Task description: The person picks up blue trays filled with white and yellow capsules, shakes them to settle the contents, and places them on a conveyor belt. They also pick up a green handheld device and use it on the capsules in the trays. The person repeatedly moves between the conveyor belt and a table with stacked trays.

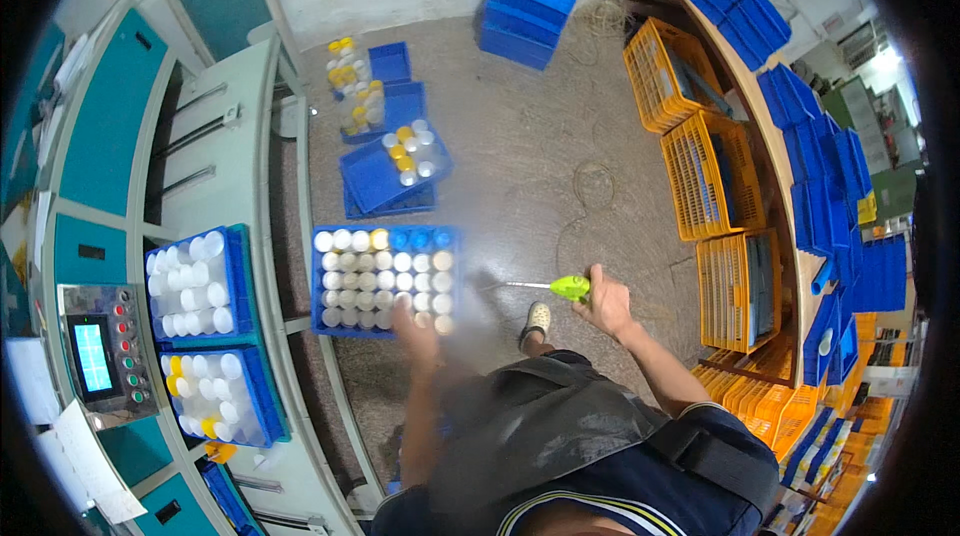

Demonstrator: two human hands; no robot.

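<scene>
Below me, over the brown floor, I stood beside the long pale machine surface on my left, which carried two blue trays of white and yellow caps. Orange crates and stacked blue bins lined the right side, well apart from my work. Straight ahead and near, a blue tray of round white cups was about full, with a few blue ones along its far edge. My left hand hovered blurred at its near edge; I could not tell whether the fingers were open or closed. My right hand was wrapped around a green air gun, its thin nozzle pointing left at the tray. I judged I was blowing the cups clean; sweeping the nozzle across the remaining rows seemed next. Farther blue trays lay on the floor beyond, clear of the way.
</scene>
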